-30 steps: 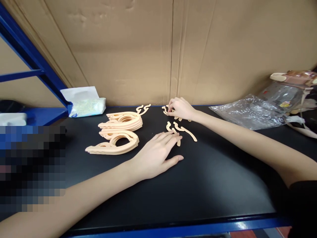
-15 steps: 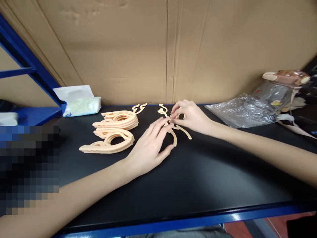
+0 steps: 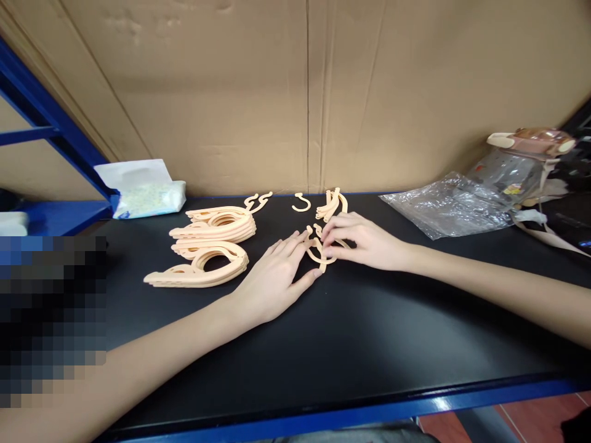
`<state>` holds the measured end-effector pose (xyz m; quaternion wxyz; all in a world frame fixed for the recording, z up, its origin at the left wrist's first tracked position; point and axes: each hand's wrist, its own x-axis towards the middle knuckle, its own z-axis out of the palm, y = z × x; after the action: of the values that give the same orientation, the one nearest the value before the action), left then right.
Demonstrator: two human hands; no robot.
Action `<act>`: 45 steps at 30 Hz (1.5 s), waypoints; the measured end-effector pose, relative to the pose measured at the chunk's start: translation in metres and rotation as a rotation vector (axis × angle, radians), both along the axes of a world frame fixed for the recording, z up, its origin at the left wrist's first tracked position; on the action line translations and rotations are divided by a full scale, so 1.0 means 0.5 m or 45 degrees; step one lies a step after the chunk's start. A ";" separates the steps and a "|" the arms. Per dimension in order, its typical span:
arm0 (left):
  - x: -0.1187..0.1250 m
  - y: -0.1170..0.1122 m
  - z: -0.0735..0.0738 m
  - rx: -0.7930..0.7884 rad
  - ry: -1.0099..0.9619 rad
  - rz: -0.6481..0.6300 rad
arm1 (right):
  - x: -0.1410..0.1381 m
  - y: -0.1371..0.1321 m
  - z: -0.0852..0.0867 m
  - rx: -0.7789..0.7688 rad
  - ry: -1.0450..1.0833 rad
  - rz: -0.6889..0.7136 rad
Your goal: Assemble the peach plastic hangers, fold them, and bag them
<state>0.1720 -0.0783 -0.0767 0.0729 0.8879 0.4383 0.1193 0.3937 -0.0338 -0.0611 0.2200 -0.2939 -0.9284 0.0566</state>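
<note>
My left hand (image 3: 277, 277) lies nearly flat on the black table, fingers stretched out. Its fingertips and thumb rest at the edge of some curved peach plastic pieces (image 3: 322, 266). Over the same pieces, my right hand (image 3: 353, 241) is closed in a pinch on a hook-shaped peach piece (image 3: 314, 255), partly hidden by the fingers. A loose hook (image 3: 302, 202) lies behind my hands, with a small bunch of curved arms (image 3: 329, 206) to its right. To the left, folded peach hangers are stacked in a rear pile (image 3: 215, 224) and a front pile (image 3: 198, 274).
Two more hooks (image 3: 259, 200) lie behind the piles. A white packet (image 3: 150, 191) stands at the back left beside a blue frame (image 3: 69, 132). At right are a crumpled clear bag (image 3: 447, 206) and a clear bottle (image 3: 512, 166). Cardboard (image 3: 231, 92) backs the table.
My right hand has come nearer to me, uncovering the bunch of curved arms behind it. A hook-shaped piece now shows between my hands. My left hand has barely shifted.
</note>
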 end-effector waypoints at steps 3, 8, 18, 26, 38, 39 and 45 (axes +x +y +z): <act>0.002 -0.002 0.002 -0.014 -0.003 0.009 | 0.014 0.058 0.007 0.235 -0.033 -0.095; 0.004 -0.005 0.007 -0.037 -0.006 0.032 | 0.033 0.164 0.004 0.506 -0.428 -0.213; 0.001 -0.007 0.008 -0.033 0.005 0.035 | 0.009 0.183 0.028 0.657 -0.632 -0.106; 0.000 -0.007 0.005 -0.024 -0.016 0.041 | 0.071 0.166 0.022 0.804 -0.815 -0.092; 0.000 -0.006 0.008 -0.035 0.014 -0.007 | 0.101 0.127 0.015 0.679 -0.741 -0.081; -0.001 -0.005 0.008 -0.032 0.012 -0.028 | 0.097 0.118 0.016 0.646 -0.712 -0.086; -0.002 -0.002 0.006 0.024 -0.057 -0.214 | 0.052 0.065 0.010 0.560 -0.593 -0.092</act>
<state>0.1711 -0.0794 -0.0738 0.0840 0.9193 0.3594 0.1366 0.4197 -0.0010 -0.0560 0.0619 -0.2772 -0.9328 -0.2220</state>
